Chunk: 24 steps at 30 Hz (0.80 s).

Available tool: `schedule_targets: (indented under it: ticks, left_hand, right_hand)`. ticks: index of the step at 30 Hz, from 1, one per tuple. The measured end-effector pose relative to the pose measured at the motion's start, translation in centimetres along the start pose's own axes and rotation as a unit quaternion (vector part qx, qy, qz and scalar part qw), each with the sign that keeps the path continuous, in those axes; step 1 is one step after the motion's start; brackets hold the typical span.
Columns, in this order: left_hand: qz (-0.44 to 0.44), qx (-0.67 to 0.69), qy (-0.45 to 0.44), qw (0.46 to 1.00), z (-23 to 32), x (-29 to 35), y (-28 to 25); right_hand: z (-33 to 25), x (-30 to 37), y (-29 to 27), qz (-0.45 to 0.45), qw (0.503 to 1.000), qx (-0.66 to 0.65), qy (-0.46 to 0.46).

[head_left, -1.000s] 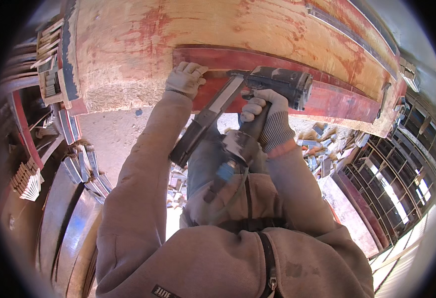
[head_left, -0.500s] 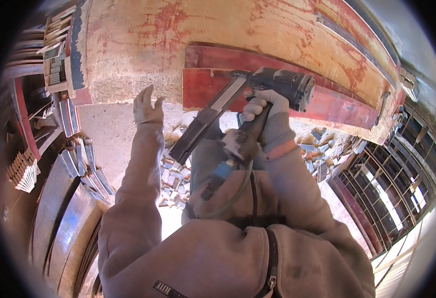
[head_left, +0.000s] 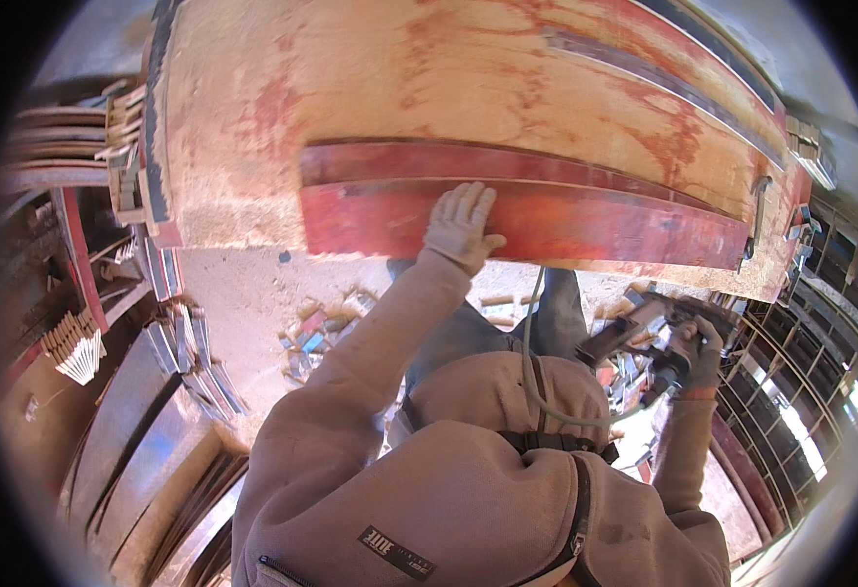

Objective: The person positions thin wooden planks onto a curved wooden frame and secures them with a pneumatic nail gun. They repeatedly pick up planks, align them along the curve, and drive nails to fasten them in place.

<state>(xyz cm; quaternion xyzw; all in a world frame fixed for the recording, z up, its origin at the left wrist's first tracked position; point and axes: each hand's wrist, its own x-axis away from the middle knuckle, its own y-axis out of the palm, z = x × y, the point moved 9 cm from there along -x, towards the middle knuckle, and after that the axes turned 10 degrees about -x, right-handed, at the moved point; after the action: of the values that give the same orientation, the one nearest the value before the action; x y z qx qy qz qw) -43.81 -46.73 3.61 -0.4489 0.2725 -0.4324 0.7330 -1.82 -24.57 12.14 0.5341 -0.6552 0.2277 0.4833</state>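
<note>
My left hand [head_left: 461, 225], in a pale work glove, lies flat on a long red board [head_left: 586, 223], fingers stretched out and holding nothing. Right behind that board is a narrower dark red strip [head_left: 390, 161] with a curved far edge. Both lie along the near edge of a wide wooden worktable [head_left: 351, 88] stained with red. Down at my right side, off the table, my gloved right hand [head_left: 691, 344] is wrapped round the grip of a black nail gun [head_left: 634, 333]. A thin air hose [head_left: 529, 367] runs from the gun's side across my front.
Wood offcuts [head_left: 326, 328] litter the floor under the table edge. Curved panels [head_left: 145, 440] and stacked boards [head_left: 62, 147] stand at the left. A metal rack [head_left: 791, 391] is close at the right. A dark slat [head_left: 644, 83] lies farther back on the table.
My right hand has carried the nail gun from over the boards down to my right side. My left hand has moved right from the table edge and come down on the red board.
</note>
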Motion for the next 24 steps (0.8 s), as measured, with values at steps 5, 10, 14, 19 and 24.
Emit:
schedule_targets:
  ticks: [5, 10, 14, 19, 24]
  left_hand:
    - [-0.085, -0.062, 0.051, 0.993, 11.9, -9.4, 10.9]
    - [-0.119, -0.22, 0.038, 0.967, 14.0, -12.9, 15.3]
    - [-0.082, -0.24, 0.102, 0.962, 13.8, -12.7, 15.4]
    - [-0.12, -0.247, 0.02, 0.961, 14.5, -12.9, 13.2]
    - [-0.016, -0.231, 0.138, 0.963, 22.6, -14.5, 5.6]
  right_hand:
    - [-21.5, -10.6, -17.3, 0.07, 0.979, 0.192, -0.024]
    - [-41.7, -28.2, -27.1, 0.031, 0.488, 0.862, -0.133]
    - [-54.9, -40.2, -30.1, 0.215, 0.291, 0.902, -0.237]
    - [-57.7, -42.6, -27.6, 0.25, 0.518, 0.738, -0.352]
    - [-50.6, -38.4, -19.7, 0.162, 0.707, 0.602, -0.334]
